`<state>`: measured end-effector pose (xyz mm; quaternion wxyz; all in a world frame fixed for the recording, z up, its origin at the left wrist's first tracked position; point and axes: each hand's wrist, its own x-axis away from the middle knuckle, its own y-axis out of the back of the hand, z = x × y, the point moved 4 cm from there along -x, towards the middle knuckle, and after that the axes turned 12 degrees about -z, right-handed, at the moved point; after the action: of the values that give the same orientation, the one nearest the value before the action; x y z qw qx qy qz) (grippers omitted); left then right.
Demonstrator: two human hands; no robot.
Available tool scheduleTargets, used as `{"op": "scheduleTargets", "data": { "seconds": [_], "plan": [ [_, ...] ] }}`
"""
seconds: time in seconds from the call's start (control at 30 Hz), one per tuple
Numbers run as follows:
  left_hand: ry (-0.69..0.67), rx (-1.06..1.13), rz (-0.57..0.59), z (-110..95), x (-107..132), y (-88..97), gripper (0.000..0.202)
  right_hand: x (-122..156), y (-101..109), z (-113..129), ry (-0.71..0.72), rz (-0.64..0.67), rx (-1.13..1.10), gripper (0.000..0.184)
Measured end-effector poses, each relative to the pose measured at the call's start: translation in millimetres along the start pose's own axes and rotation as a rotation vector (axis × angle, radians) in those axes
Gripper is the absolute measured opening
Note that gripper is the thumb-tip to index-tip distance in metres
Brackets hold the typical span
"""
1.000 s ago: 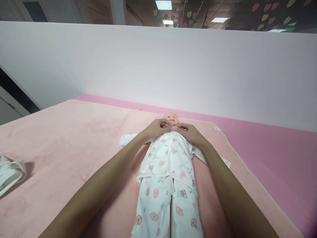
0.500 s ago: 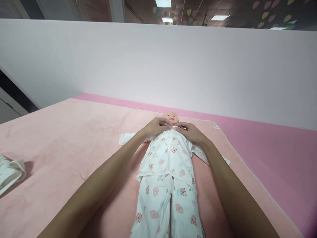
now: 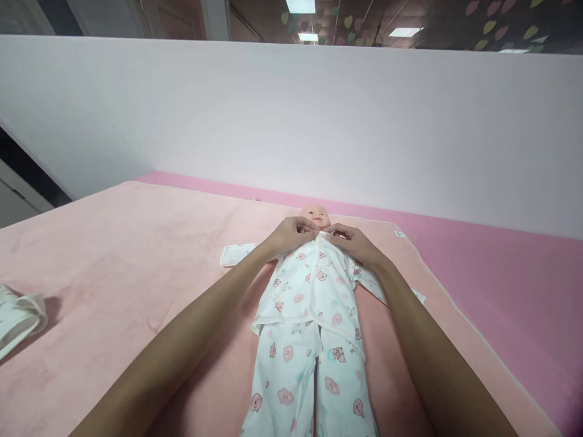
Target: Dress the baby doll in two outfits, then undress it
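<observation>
Trousers point(image 3: 286, 364): nearest to us, at bottom centre of the frame, we see white printed legs with bears and clouds, worn by the doll point(image 3: 316, 216); the lower ends run out of view.
Forearms point(image 3: 182, 340): bare, rising from the lower left and lower right corners toward the middle, one on either side of the doll.
Folded cloth point(image 3: 20, 318): whitish, at the left edge, cut off by the frame, well apart from our hands.
Top point(image 3: 314, 291): centre of the frame, on the doll, in matching print; its front is drawn together, and its hem overlaps the trousers.
Sleeves point(image 3: 237, 254): spread out to both sides, each partly covered by a forearm.
Left hand point(image 3: 291, 235): just left of centre, fingers curled and narrow, tips pinching the top's neckline.
Right hand point(image 3: 350, 243): just right of centre, fingers bent and narrow, thumb and forefinger pinching the neckline beside the left fingertips; we cannot make out any fastener between them.
Doll: on its back in mid-frame, its bare head just beyond our hands.
Blanket point(image 3: 113, 261): pale pink, under the doll, with a small white tag point(image 3: 399, 233) at its far right corner.
Pink surface point(image 3: 510, 291): showing past the blanket, at the right and along the far edge.
Wall point(image 3: 291, 115): white, across the upper frame.
Beyond: along the top edge, lit ceiling panels point(image 3: 300, 6) and, at upper right, coloured heart shapes point(image 3: 489, 27).
</observation>
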<state>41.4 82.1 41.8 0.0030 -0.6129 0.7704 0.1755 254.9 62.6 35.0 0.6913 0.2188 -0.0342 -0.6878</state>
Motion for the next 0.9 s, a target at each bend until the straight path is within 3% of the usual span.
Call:
{"op": "scheduleTargets", "data": {
  "seconds": [0.2,0.4,0.9],
  "plan": [
    [0.006,-0.047,-0.052,-9,5,-1.4,0.020,0,-2,-3,0.012,-0.022,0.027,0.032],
    [-0.029,-0.093,-0.022,-10,5,-1.5,0.018,1,-6,0,0.071,-0.048,0.008,0.028],
    [0.004,-0.091,0.029,-12,5,-0.8,0.024,-8,0,-17,-0.007,-0.132,-0.076,0.041]
  ]
}}
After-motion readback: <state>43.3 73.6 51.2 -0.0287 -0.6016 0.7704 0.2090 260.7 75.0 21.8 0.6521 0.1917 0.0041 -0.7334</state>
